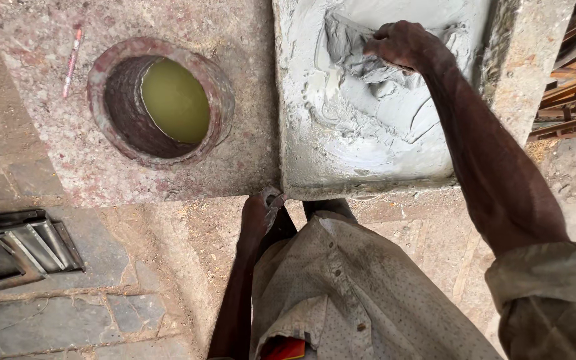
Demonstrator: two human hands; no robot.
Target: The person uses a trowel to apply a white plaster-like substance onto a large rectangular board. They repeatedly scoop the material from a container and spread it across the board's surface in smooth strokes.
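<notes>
- Wet grey mortar (368,113) is seen spread over most of the shallow stone tray (535,47); a thick, unsmoothed ridge is left near the far edge, so the spreading is judged partly done
- The right hand (401,43) is closed into a loose fist and pressed into that ridge (whether a tool is gripped cannot be told)
- The left hand (261,210) is curled around the slab's (48,153) near edge, beside the tray
- A round pipe opening (161,100), holding greenish water, is set in the slab
</notes>
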